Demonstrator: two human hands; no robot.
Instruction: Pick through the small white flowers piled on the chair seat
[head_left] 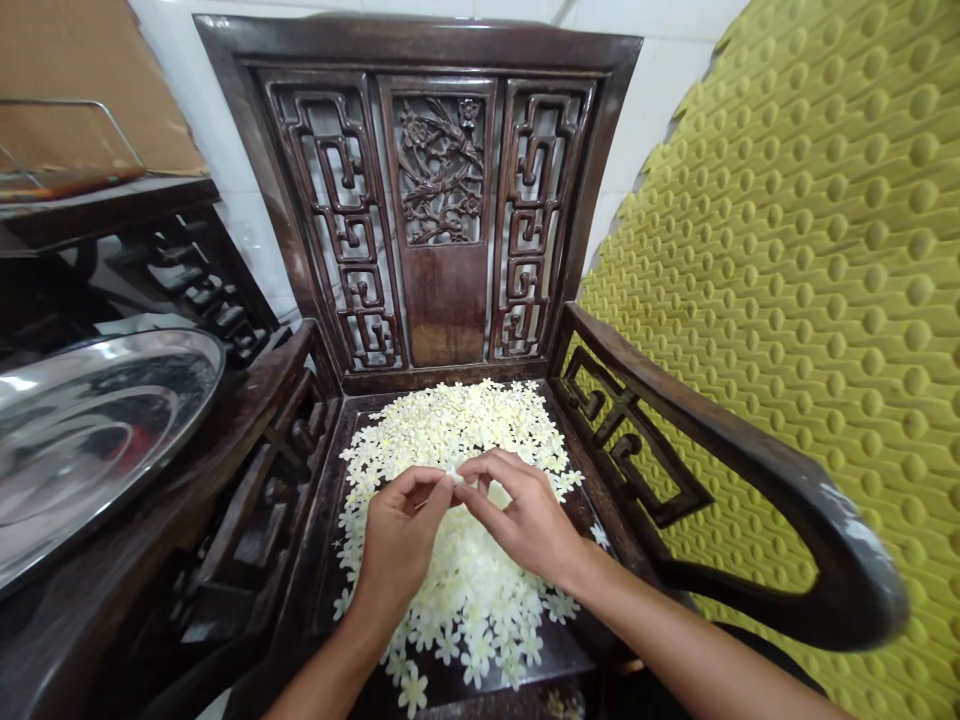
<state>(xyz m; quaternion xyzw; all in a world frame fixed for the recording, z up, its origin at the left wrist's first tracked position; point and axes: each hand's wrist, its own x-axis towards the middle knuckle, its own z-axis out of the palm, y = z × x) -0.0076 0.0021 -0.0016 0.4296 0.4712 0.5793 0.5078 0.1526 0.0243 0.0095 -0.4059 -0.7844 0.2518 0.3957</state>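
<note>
A small white flower [454,474] is pinched between the fingertips of both hands. My left hand [409,520] grips it from the left with thumb and forefinger, while my right hand [521,505] meets it from the right. The fingers cover most of this flower. Below them, a heap of pale yellow-white flowers [480,590] spreads over the dark wooden chair seat [544,655]. Many of these blossoms lie face up with open petals. One single blossom [412,690] rests at the seat's front edge.
The chair's carved back [450,300] rises behind the flowers. Armrests flank the seat, the right armrest [750,460] curving toward me. A shiny round metal tray [172,400] stands at the left. Yellow-green bumpy sheeting [825,250] covers the right side.
</note>
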